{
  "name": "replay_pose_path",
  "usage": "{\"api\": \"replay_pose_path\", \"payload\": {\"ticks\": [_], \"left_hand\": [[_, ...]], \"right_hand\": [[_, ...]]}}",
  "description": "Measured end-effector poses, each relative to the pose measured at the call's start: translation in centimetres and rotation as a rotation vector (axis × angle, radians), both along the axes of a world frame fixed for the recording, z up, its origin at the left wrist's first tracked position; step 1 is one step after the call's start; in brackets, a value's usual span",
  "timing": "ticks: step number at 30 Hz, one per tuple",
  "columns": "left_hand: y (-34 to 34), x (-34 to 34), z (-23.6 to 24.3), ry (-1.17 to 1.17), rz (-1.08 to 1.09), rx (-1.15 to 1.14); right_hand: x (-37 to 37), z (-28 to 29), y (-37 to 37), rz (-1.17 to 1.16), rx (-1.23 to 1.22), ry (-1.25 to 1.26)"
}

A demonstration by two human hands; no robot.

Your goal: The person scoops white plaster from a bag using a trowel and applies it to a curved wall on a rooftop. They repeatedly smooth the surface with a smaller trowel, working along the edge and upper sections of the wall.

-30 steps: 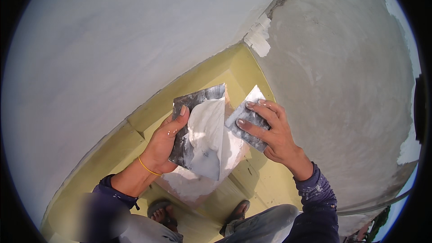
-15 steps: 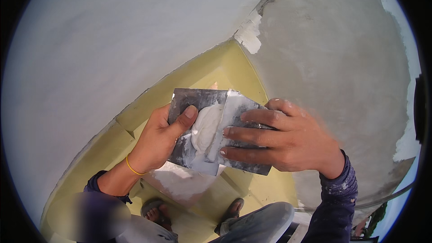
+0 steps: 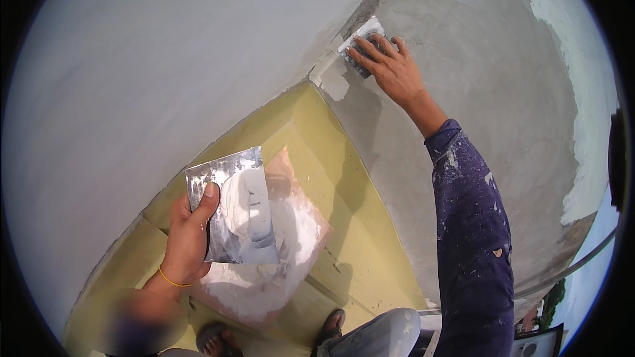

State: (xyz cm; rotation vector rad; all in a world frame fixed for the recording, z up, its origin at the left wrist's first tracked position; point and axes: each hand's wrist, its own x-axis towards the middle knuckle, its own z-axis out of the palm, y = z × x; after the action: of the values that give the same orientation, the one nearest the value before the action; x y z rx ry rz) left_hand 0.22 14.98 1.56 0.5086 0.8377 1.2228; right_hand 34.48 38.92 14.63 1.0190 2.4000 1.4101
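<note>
White putty (image 3: 234, 206) lies on the broad metal plate (image 3: 221, 243) gripped by the left hand (image 3: 188, 235), near left. Farther off, the right hand (image 3: 394, 74) holds a smaller blade (image 3: 368, 29) at the grey wall (image 3: 483, 99) beside the corner (image 3: 360, 8), though edge contact is hard to confirm. Spreading seems the step in hand; the next move calls for even, flat pressure.

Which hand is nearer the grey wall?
Right. The right hand holds a blade up at the grey wall; the left hand is farther off, down to the left.
</note>
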Motion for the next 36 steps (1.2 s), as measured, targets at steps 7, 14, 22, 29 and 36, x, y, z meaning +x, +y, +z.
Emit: {"api": "replay_pose_path", "payload": {"ticks": [7, 14, 22, 29, 36], "left_hand": [[0.5, -0.1, -1.2, -0.026, -0.041, -0.052], [0.6, 0.3, -2.2, -0.055, -0.057, -0.112], [0.1, -0.1, -1.8, -0.086, -0.061, -0.119], [0.0, 0.5, -0.9, -0.145, -0.103, -0.091], [0.0, 0.6, -1.3, -0.111, -0.086, -0.114]], "right_hand": [[-0.2, 0.4, 4.3, -0.023, 0.047, -0.101], [-1.1, 0.5, 3.7, -0.151, 0.018, -0.14], [3.3, 1.9, -4.0, -0.314, -0.006, -0.077], [2.2, 5.6, 0.5, -0.041, 0.147, -0.011], [-0.3, 7.4, 4.4, -0.101, 0.184, -0.116]]}}
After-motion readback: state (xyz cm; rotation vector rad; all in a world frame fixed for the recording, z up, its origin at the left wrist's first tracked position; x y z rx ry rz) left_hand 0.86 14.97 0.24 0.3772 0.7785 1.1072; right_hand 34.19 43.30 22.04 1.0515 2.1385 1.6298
